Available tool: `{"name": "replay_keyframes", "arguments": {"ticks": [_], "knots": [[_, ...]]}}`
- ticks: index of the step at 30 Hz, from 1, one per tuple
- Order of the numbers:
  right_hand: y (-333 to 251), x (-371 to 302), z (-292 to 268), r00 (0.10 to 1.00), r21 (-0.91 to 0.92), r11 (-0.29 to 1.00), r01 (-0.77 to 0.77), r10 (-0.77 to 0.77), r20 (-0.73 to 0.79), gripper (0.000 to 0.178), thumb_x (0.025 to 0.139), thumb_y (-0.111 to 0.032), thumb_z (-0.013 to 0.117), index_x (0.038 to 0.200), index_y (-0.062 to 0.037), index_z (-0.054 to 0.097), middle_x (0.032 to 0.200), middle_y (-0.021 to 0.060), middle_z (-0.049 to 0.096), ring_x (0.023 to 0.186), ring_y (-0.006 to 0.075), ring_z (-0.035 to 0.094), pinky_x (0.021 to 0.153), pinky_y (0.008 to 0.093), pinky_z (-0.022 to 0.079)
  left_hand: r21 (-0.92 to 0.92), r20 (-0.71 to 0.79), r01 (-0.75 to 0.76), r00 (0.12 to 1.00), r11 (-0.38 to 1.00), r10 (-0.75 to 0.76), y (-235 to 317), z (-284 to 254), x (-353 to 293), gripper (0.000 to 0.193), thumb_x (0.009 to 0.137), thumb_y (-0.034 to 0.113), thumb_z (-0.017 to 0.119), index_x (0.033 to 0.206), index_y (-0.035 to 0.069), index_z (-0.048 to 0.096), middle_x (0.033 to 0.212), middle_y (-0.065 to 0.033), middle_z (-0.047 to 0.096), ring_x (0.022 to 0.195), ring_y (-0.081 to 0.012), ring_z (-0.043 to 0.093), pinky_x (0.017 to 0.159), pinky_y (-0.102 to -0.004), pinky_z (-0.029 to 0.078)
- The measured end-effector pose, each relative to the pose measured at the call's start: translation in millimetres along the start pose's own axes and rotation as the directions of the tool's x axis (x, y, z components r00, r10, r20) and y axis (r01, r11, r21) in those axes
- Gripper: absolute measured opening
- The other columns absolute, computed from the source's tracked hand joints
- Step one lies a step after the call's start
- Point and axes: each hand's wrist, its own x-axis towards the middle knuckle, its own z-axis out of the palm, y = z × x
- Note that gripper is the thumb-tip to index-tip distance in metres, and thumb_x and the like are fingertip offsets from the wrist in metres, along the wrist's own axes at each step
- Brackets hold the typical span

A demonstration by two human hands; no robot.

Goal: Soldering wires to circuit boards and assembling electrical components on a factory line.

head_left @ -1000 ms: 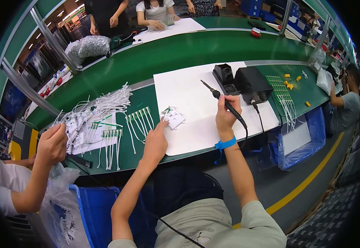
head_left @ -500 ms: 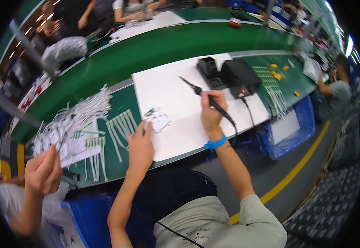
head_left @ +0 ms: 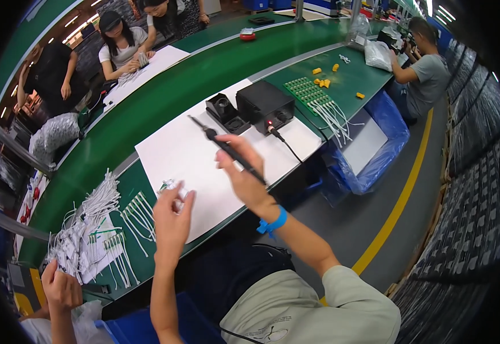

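My right hand (head_left: 244, 169) is closed around a black soldering iron (head_left: 235, 156), its tip pointing up and left over a white board (head_left: 204, 166). A blue band circles that wrist. Over the board's left part, my left hand (head_left: 171, 221) has thumb and fingers apart beside small white pieces (head_left: 172, 186), partly hidden by the fingers. Behind the iron stand a black stand (head_left: 224, 113) and a black soldering station (head_left: 265, 103) with a red light and a cable. Left of the board lie small green circuit strips with white wires (head_left: 137, 215).
A heap of white wired parts (head_left: 84, 229) covers the bench's left end, where a co-worker's hand (head_left: 62, 288) hovers. Toward the right lie a green circuit panel (head_left: 303, 92) with white wires and yellow pieces (head_left: 321, 83). A blue-lined bin (head_left: 370, 155) stands below.
My view has swung right, so the bench appears shifted left. My left fingers have spread wider by the white pieces. The iron stays in my right hand.
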Motion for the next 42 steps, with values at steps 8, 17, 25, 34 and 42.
{"name": "replay_keyframes", "arguments": {"ticks": [8,17,25,34,42], "knots": [[2.8,-46.3,22.8,0.976,-0.235,0.960,0.153,-0.185,-0.118,0.026,0.096,-0.014,0.067,0.110,-0.0012,0.049,0.095,0.0150,0.062,0.072,0.0217,0.060,0.068,0.0344,0.050,-0.599,0.374,0.464,0.883,0.653,-0.284,67.8,34.2,16.4,0.043,0.111,0.041,0.044,0.106,0.005,0.068,0.091,0.0023,0.065,0.081,-0.0056,0.059,0.071,-0.0230,0.046],[-4.8,-55.5,21.5,0.981,-0.113,0.977,0.180,-0.186,-0.049,0.044,0.096,-0.011,0.068,0.133,-0.0005,0.047,0.106,0.0138,0.062,0.089,0.0216,0.064,0.079,0.0331,0.052,-0.780,0.343,0.408,0.913,0.473,-0.222,86.7,23.5,16.6,0.040,0.108,0.035,0.055,0.120,0.000,0.070,0.087,0.0016,0.067,0.074,-0.0032,0.060,0.067,-0.0172,0.047],[-88.1,-121.4,-44.7,0.687,-0.264,0.944,-0.196,0.324,0.650,0.073,0.094,-0.019,0.076,0.153,0.0030,0.039,0.155,0.0182,0.041,0.145,0.0270,0.041,0.117,0.0393,0.036,-0.744,0.362,0.449,0.893,0.495,-0.266,75.4,34.4,31.2,0.039,0.107,0.032,0.058,0.115,-0.004,0.071,0.066,0.0095,0.028,0.055,-0.0026,0.021,0.048,-0.0227,0.018],[-8.7,130.1,-297.1,0.934,-0.771,0.587,-0.248,-0.067,-0.352,0.042,0.092,-0.022,0.076,0.119,0.0071,0.065,0.102,0.0159,0.073,0.095,0.0243,0.071,0.086,0.0357,0.056,-0.733,0.534,0.588,0.809,0.341,-0.246,65.2,50.3,51.8,0.040,0.108,0.034,0.055,0.116,-0.003,0.066,0.073,0.0065,0.033,0.058,-0.0045,0.029,0.051,-0.0230,0.025],[64.0,233.7,-356.9,0.788,-0.889,-0.188,-0.418,0.411,-0.458,0.097,0.065,-0.063,0.089,0.121,0.0123,0.064,0.125,0.0288,0.067,0.116,0.0374,0.066,0.098,0.0449,0.052,-0.722,0.600,0.639,0.769,0.265,-0.220,62.2,73.9,81.7,0.039,0.109,0.034,0.054,0.113,-0.002,0.069,0.074,0.0068,0.034,0.059,-0.0055,0.029,0.052,-0.0235,0.025]]}}
